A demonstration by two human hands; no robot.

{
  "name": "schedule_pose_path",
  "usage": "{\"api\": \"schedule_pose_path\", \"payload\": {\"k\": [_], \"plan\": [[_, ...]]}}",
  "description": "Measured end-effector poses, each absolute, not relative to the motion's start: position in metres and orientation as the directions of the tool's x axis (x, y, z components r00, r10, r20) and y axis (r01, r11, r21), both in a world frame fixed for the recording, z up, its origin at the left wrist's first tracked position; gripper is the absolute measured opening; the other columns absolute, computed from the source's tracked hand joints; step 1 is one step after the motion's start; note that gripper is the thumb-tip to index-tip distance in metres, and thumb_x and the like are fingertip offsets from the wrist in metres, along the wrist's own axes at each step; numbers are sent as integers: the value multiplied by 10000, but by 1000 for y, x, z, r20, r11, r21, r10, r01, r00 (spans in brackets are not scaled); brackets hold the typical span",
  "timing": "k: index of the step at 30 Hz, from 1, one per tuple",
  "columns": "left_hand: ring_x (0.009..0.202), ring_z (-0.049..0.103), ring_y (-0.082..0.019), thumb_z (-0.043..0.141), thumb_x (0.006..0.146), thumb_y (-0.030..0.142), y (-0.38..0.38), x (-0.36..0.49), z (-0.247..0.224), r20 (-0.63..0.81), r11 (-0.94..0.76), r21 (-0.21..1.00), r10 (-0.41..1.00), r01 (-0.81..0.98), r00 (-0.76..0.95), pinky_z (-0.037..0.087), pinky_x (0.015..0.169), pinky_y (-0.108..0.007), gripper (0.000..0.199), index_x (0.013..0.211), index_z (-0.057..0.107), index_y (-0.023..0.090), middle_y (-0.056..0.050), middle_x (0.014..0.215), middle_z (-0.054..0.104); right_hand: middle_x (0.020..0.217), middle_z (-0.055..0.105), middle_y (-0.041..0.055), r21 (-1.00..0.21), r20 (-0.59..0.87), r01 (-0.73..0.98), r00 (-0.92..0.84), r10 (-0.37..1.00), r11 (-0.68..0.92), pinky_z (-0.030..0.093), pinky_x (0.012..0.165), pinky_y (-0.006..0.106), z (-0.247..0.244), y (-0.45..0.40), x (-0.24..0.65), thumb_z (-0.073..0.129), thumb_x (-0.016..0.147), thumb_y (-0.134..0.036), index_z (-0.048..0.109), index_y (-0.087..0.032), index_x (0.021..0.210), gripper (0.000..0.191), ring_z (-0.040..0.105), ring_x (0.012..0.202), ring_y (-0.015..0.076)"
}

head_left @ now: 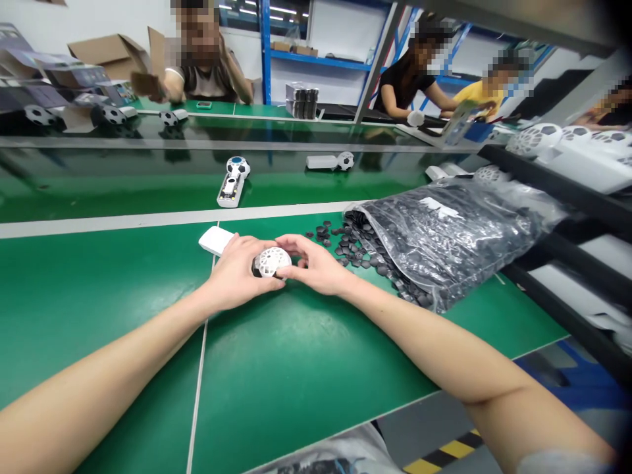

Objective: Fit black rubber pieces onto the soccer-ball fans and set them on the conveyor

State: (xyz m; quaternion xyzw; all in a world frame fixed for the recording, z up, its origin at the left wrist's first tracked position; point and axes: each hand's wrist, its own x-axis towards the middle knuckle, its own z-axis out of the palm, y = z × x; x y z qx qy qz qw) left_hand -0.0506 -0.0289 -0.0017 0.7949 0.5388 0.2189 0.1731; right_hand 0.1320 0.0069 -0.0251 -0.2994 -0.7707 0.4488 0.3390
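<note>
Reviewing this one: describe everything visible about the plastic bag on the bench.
The plastic bag is clear, crinkled and shiny, with a white patch on top. It lies on its side on the green tabletop, bulging with small, flat black pieces. Its open mouth faces left, and pieces have spilled out there. Its far end reaches the black rack rail; contact is unclear. The right hand is nearby, not touching it.

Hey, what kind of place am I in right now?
Probably a factory assembly line: a long green workbench, a plastic bag spilling small black pieces, and people seated across.
</note>
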Motion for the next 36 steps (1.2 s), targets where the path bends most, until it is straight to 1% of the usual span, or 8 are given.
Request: {"api": "schedule_pose_path", "payload": {"k": [3,7,11,14,23,30,33,36], "plan": [[1163,396,-306,665,635,454,-28,-55,4,89,-435,524,883,732,460,304,983,-487,604,1173,517,222,-87,1164,533,1033,600,63,-773,326,362,-478,815,521,446,856,334,-23,26,143,552,822,-267,565,-166,1042,242,548,955,159],[1334,109,-357,644,668,446,-35,-51,6,-39,-384,508,884,771,466,181,1025,-582,674,1276,414,270,-89,1350,404,966,592,92,-341,388,757,-427,817,557,398,858,384,-25,48,161,553,828,-224,655,-169,970,183,476,941,219],[1350,-7,-341,594,701,490,-42,-40,1,-23,-288,548,934,785,358,184,1039,-574,660,1263,399,204,-110,1373,376,921,617,104,-137,279,789,-549,788,599,393,810,364,-29,53,165,516,855,-226,670,-160,978,209,460,880,229],[1355,78,-299,574,720,373,-41,-41,0,5,-347,587,905,731,425,225,1057,-501,547,1222,427,211,-97,1380,371,839,621,106,-76,253,777,-591,766,625,387,791,357,-27,51,163,495,864,-200,676,-147,912,195,465,843,227],[1353,143,-233,558,717,264,-40,-44,0,28,-330,667,907,668,420,224,1065,-467,477,1180,444,242,-83,1396,351,888,629,134,-86,274,805,-548,791,588,408,777,365,-25,43,161,430,860,-86,618,-98,993,231,518,867,233],[1329,226,-253,563,699,238,-33,-53,-1,11,-374,682,864,628,503,220,1063,-475,580,1249,378,254,-86,1433,278,813,661,-3,-640,355,423,-577,735,641,461,714,255,-2,8,155,577,804,-179,634,-186,848,73,589,751,119],[1323,241,-252,559,703,237,-34,-52,-1,28,-393,676,859,624,511,229,1063,-464,557,1234,392,246,-79,1416,313,821,658,9,-613,429,288,-661,616,736,463,754,266,2,-3,152,561,814,-161,651,-194,824,97,586,799,124],[1317,254,-255,588,710,288,-35,-50,-1,31,-391,667,865,635,501,233,1067,-452,546,1223,405,246,-73,1421,307,910,652,47,-464,484,249,-732,479,850,460,765,292,0,-8,149,456,855,-118,656,-194,871,215,564,855,145]]}}
